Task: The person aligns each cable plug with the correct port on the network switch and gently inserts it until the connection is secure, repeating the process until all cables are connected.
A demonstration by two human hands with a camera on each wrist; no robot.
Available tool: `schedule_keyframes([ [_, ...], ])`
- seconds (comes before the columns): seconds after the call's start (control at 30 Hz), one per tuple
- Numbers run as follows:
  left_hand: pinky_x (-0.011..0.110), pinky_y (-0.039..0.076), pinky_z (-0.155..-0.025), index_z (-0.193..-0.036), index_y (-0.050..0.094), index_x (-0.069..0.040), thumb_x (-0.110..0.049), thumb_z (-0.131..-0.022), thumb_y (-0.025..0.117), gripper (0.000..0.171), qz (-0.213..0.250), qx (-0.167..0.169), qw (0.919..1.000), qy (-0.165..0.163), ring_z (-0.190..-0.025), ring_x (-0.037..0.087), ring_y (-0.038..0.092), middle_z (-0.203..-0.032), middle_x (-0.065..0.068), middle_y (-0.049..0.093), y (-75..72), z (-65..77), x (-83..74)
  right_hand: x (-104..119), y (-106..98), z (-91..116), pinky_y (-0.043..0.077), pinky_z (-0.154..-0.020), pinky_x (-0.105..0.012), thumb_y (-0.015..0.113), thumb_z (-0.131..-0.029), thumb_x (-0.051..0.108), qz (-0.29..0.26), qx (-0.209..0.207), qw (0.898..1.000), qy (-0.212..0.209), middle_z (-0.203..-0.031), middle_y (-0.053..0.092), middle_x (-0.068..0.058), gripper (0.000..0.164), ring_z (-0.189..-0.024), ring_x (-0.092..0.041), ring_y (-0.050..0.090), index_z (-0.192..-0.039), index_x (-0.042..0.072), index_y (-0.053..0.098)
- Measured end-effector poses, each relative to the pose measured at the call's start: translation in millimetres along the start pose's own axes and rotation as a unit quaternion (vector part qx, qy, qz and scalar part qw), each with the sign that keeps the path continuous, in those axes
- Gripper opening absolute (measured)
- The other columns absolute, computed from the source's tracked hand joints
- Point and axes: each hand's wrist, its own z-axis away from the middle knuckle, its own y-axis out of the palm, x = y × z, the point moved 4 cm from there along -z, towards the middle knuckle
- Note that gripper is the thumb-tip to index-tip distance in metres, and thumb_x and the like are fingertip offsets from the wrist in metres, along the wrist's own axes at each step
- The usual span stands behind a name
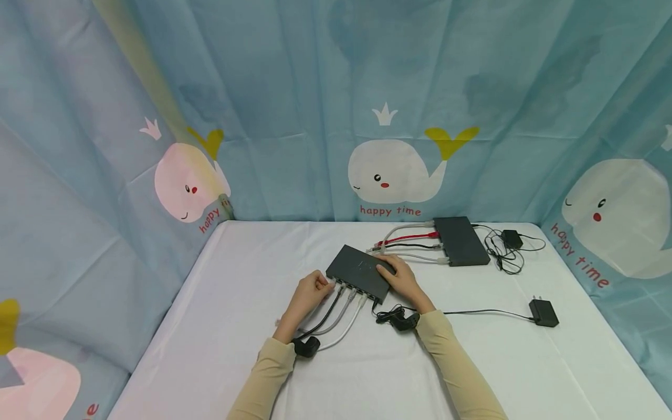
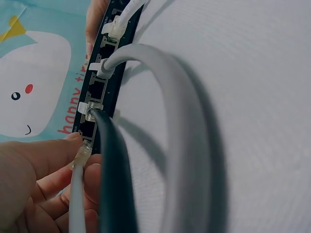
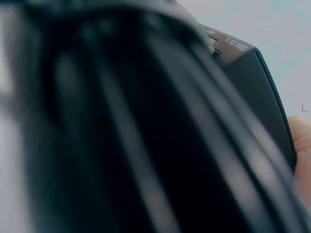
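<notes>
A black network switch (image 1: pixel 359 269) sits on the white table in the head view, its row of ports facing the person. My left hand (image 1: pixel 308 296) pinches the clear plug (image 2: pixel 83 152) of a white network cable (image 2: pixel 77 196) between thumb and fingers, right at the end port. Beside it, a black cable (image 2: pixel 111 160) and a thick grey cable (image 2: pixel 180 97) run out of other ports, with another white cable (image 2: pixel 131 12) farther along. My right hand (image 1: pixel 403 280) grips the switch's right end, thumb on top. In the right wrist view, blurred dark cord covers much of the switch (image 3: pixel 252 92).
A second black switch (image 1: pixel 462 242) lies at the back right, with grey, red (image 1: pixel 412 237) and black cables on its left side. Its coiled cord leads to a power adapter (image 1: pixel 511 239). Another adapter (image 1: pixel 543 312) lies front right, its cord (image 1: pixel 483 311) running left under the right wrist.
</notes>
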Motion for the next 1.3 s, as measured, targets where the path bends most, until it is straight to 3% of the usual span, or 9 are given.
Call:
schedule_keyframes([
  [0.4,0.024,0.045,-0.048,-0.085,0.053,-0.007,-0.023,-0.092,0.059,0.018,0.038,0.006,0.9992,-0.007,-0.050,0.010,0.058,-0.064,0.001,0.062,6.5,-1.7,1.7,1,0,0,0.036,-0.100,-0.052,0.055,-0.094,0.032,0.001,0.004,1.000,0.008,-0.128,0.054,-0.013,0.038,-0.119,-0.033,0.049,-0.127,0.014,0.058],
  [0.73,0.027,0.049,-0.062,-0.099,0.055,-0.003,-0.021,-0.096,0.053,0.019,0.061,0.029,0.9970,-0.038,-0.054,0.013,0.061,-0.069,0.004,0.066,6.6,-4.5,7.7,1,0,-1,0.036,-0.100,-0.052,0.055,-0.094,0.031,-0.002,0.003,1.000,0.005,-0.127,0.055,-0.013,0.038,-0.118,-0.033,0.050,-0.126,0.013,0.058],
  [0.9,0.027,0.050,-0.062,-0.098,0.058,-0.001,-0.018,-0.095,0.054,0.018,0.071,0.018,0.9969,-0.029,-0.055,0.014,0.062,-0.070,0.006,0.067,6.6,-4.9,5.6,1,-1,0,0.036,-0.099,-0.053,0.055,-0.094,0.031,-0.007,0.003,1.000,-0.001,-0.129,0.055,-0.013,0.039,-0.119,-0.034,0.049,-0.127,0.012,0.057],
  [1.07,0.025,0.045,-0.055,-0.094,0.057,-0.006,-0.023,-0.096,0.053,0.018,0.051,0.010,0.9984,-0.021,-0.056,0.012,0.061,-0.073,0.005,0.067,9.9,-5.1,4.5,1,-2,0,0.034,-0.101,-0.054,0.056,-0.093,0.034,-0.010,0.011,1.000,0.014,-0.133,0.052,-0.013,0.042,-0.123,-0.035,0.046,-0.130,0.014,0.056],
  [1.3,0.026,0.043,-0.054,-0.090,0.057,-0.008,-0.026,-0.095,0.054,0.019,0.041,-0.005,0.9987,-0.030,-0.054,0.011,0.060,-0.071,0.003,0.066,10.1,-4.9,5.1,2,-1,0,0.034,-0.101,-0.054,0.056,-0.093,0.035,-0.021,0.019,1.000,0.012,-0.132,0.053,-0.013,0.043,-0.122,-0.035,0.046,-0.130,0.013,0.056],
])
